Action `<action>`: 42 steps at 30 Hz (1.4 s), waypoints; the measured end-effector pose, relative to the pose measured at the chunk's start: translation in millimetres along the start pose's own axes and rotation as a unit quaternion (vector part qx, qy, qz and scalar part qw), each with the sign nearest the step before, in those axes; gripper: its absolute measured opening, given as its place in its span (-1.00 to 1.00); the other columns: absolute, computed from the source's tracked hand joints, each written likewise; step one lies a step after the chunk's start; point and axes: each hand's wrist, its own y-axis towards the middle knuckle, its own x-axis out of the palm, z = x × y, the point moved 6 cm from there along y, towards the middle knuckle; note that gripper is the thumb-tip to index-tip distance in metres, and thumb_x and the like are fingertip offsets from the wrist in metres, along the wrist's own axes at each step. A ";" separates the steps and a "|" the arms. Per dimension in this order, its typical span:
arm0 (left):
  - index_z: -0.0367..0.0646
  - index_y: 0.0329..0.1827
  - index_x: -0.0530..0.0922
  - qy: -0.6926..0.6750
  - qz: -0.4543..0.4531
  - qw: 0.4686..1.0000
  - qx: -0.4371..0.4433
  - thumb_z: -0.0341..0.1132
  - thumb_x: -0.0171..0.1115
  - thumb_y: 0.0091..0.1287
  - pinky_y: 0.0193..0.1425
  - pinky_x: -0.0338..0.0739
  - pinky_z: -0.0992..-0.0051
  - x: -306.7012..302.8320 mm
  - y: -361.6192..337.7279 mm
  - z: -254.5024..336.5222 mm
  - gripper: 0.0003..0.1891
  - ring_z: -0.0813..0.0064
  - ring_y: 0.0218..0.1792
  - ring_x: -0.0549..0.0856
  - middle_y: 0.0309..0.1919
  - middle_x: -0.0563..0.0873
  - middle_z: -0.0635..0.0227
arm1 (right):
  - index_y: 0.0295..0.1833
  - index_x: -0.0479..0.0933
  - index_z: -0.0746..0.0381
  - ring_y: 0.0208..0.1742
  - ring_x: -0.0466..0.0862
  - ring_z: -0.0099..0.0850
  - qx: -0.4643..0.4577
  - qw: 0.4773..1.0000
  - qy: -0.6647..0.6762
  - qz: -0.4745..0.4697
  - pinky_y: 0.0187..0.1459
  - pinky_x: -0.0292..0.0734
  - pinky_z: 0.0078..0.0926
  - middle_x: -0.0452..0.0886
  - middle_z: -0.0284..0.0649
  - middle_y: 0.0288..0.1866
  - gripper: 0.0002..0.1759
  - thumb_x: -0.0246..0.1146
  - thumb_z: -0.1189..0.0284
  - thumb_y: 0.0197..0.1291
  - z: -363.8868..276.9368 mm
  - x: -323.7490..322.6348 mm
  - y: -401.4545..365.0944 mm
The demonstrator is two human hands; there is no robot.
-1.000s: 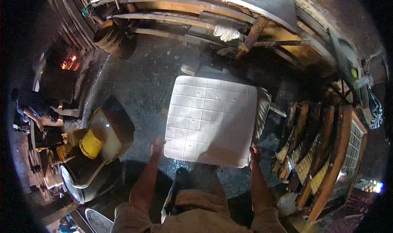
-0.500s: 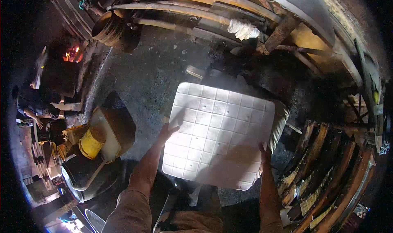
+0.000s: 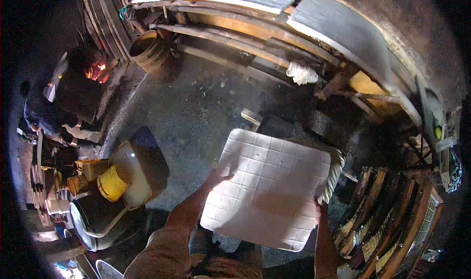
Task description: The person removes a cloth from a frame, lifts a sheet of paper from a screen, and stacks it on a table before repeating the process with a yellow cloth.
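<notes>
Matt, chalk-white slab [image 3: 270, 190], smooth, scored into squares, at centre. Rough, dark, gritty floor [image 3: 196, 107] above it. Worn, unpainted wooden frames [image 3: 392, 215] at lower right. Smooth yellow plastic bucket [image 3: 113, 183] at left; dull grey metal basin [image 3: 77, 225] below; crumpled white cloth [image 3: 301, 74] at upper right.

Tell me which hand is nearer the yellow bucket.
Left. The left hand grips the white slab on its edge facing the yellow bucket; the right hand holds its far edge.

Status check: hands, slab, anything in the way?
Grips: left hand and right hand hold opposite edges of the white gridded slab. Slab tilted above a ridged stack. Nearby, apart: yellow bucket left, wooden racks right.
</notes>
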 end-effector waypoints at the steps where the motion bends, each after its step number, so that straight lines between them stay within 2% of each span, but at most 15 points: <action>1: -0.22 0.04 0.43 -0.009 -0.007 1.000 0.001 0.15 0.44 -0.23 0.03 0.38 0.39 -9.4 -3.6 3.9 -0.19 0.37 -0.05 0.50 -0.07 0.55 0.20 | 0.20 0.25 0.35 0.00 0.45 -0.36 0.106 0.993 -0.033 -0.027 -0.01 0.32 -0.46 0.45 -0.15 0.05 -0.25 0.29 0.13 -0.01 7.7 2.6 -7.3; 5: -0.20 -0.19 0.54 0.027 -0.079 0.996 -0.045 0.13 0.46 -0.25 -0.11 0.43 0.39 -52.5 -3.0 6.3 -0.34 0.45 -0.25 0.56 -0.32 0.62 0.30 | 0.09 0.35 0.38 -0.24 0.49 -0.38 0.024 0.998 -0.050 0.001 -0.21 0.38 -0.43 0.54 -0.19 -0.19 -0.30 0.30 0.07 -0.03 -36.5 20.1 -26.1; 7: -0.25 -0.20 0.54 0.022 -0.020 0.998 0.051 0.12 0.48 -0.28 -0.09 0.43 0.37 -83.7 14.0 -7.2 -0.31 0.38 -0.26 0.57 -0.35 0.62 0.25 | -0.11 0.48 0.40 -0.42 0.48 -0.38 0.119 0.986 -0.113 0.021 -0.36 0.37 -0.38 0.57 -0.17 -0.41 -0.34 0.31 0.00 -0.08 -63.4 30.7 -48.0; 8: -0.28 -0.21 0.54 0.024 0.010 0.995 0.099 0.12 0.49 -0.30 -0.08 0.43 0.36 -99.3 21.7 -14.7 -0.30 0.35 -0.27 0.57 -0.37 0.61 0.22 | -0.34 0.52 0.44 -0.53 0.40 -0.41 0.002 0.999 0.008 0.050 -0.43 0.33 -0.37 0.51 -0.19 -0.60 -0.32 0.30 -0.08 -0.12 -118.1 49.4 -67.0; 11: -0.42 0.02 0.38 -0.092 -0.059 0.981 0.159 0.23 0.47 -0.38 0.01 0.42 0.38 -136.2 70.4 -57.2 0.00 0.25 -0.10 0.53 -0.12 0.55 0.02 | -0.43 0.52 0.42 -0.61 0.37 -0.47 -0.014 0.981 -0.166 0.103 -0.48 0.29 -0.38 0.43 -0.24 -0.72 -0.33 0.28 -0.10 -0.12 -124.0 74.7 -73.0; 14: -0.46 0.12 0.25 0.120 -0.114 0.986 -0.038 0.33 0.42 -0.47 0.08 0.39 0.35 -200.6 95.8 -70.4 0.18 0.22 0.04 0.48 0.02 0.46 -0.05 | -0.27 0.53 0.36 -0.46 0.43 -0.49 0.011 0.996 -0.050 0.076 -0.34 0.34 -0.46 0.54 -0.23 -0.50 -0.46 0.28 0.03 -0.05 -192.3 133.3 -92.9; 19: -0.44 0.12 0.29 0.191 0.028 0.980 0.039 0.34 0.41 -0.48 0.12 0.37 0.34 -330.3 139.4 -48.3 0.17 0.19 0.08 0.47 0.04 0.45 -0.11 | -0.05 0.49 0.33 -0.23 0.47 -0.47 -0.029 0.999 0.034 0.020 -0.15 0.34 -0.41 0.56 -0.24 -0.21 -0.54 0.28 0.22 0.02 -267.1 225.8 -71.5; 21: -0.31 0.01 0.45 0.061 -0.046 0.994 0.083 0.32 0.43 -0.46 0.09 0.39 0.35 -381.0 120.2 1.4 0.01 0.23 0.05 0.50 -0.01 0.51 -0.03 | -0.05 0.50 0.31 -0.20 0.49 -0.48 -0.023 0.995 0.093 0.015 -0.13 0.36 -0.42 0.56 -0.26 -0.20 -0.55 0.29 0.24 0.01 -283.6 261.9 -42.8; 23: -0.32 -0.05 0.48 0.106 -0.017 0.993 0.046 0.26 0.44 -0.38 0.04 0.42 0.35 -424.4 127.4 19.1 -0.09 0.24 -0.01 0.53 -0.07 0.55 0.00 | 0.03 0.45 0.33 -0.18 0.46 -0.49 0.071 0.993 0.054 -0.072 -0.13 0.34 -0.54 0.55 -0.25 -0.14 -0.49 0.27 0.20 0.05 -292.8 299.0 -12.3; 24: -0.32 -0.07 0.50 0.149 0.018 0.988 0.017 0.22 0.44 -0.32 0.01 0.44 0.35 -442.1 143.5 12.4 -0.15 0.25 -0.05 0.55 -0.10 0.57 0.01 | 0.02 0.47 0.27 -0.30 0.53 -0.49 0.024 0.995 0.054 -0.084 -0.25 0.44 -0.48 0.58 -0.31 -0.32 -0.54 0.15 0.16 0.12 -307.2 309.7 0.7; 29: -0.31 0.08 0.39 0.090 0.000 0.993 0.078 0.16 0.43 -0.22 0.05 0.39 0.31 -518.4 196.2 69.4 -0.13 0.22 -0.03 0.51 -0.08 0.54 0.03 | 0.08 0.41 0.26 -0.07 0.47 -0.40 -0.016 0.996 0.027 -0.088 -0.06 0.38 -0.45 0.49 -0.21 -0.08 -0.47 0.12 0.09 0.12 -402.6 374.2 71.9; 33: -0.30 0.12 0.36 0.056 0.036 0.990 0.126 0.19 0.44 -0.27 0.10 0.35 0.31 -567.1 245.9 117.0 -0.06 0.24 0.06 0.46 0.00 0.50 0.04 | 0.12 0.37 0.25 0.12 0.43 -0.33 0.074 0.984 -0.102 -0.128 0.10 0.33 -0.43 0.42 -0.13 0.12 -0.41 0.10 0.04 0.12 -491.2 417.1 124.9; 39: -0.28 0.12 0.37 0.094 0.041 0.995 -0.003 0.29 0.39 -0.32 0.16 0.30 0.34 -619.3 373.1 94.1 0.00 0.27 0.13 0.40 0.09 0.45 0.05 | -0.02 0.46 0.27 -0.09 0.49 -0.43 -0.112 0.977 0.156 -0.093 -0.04 0.37 -0.48 0.51 -0.23 -0.02 -0.65 0.14 0.29 0.13 -532.6 479.0 227.1; 41: -0.30 0.10 0.38 0.037 0.035 0.997 0.058 0.26 0.42 -0.33 0.15 0.31 0.34 -634.5 406.3 108.7 -0.01 0.28 0.12 0.41 0.07 0.46 0.04 | 0.08 0.41 0.25 -0.09 0.50 -0.37 -0.074 0.982 0.123 -0.122 -0.05 0.40 -0.38 0.51 -0.19 0.02 -0.59 0.10 0.28 0.15 -521.2 496.0 255.2; 42: -0.31 0.08 0.39 -0.007 0.003 0.996 0.092 0.24 0.44 -0.34 0.14 0.32 0.35 -639.4 430.2 109.2 -0.03 0.28 0.11 0.43 0.05 0.47 0.05 | 0.09 0.41 0.26 -0.09 0.50 -0.37 -0.026 0.958 0.257 -0.127 -0.07 0.40 -0.42 0.51 -0.19 0.03 -0.61 0.10 0.35 0.14 -524.5 505.9 266.4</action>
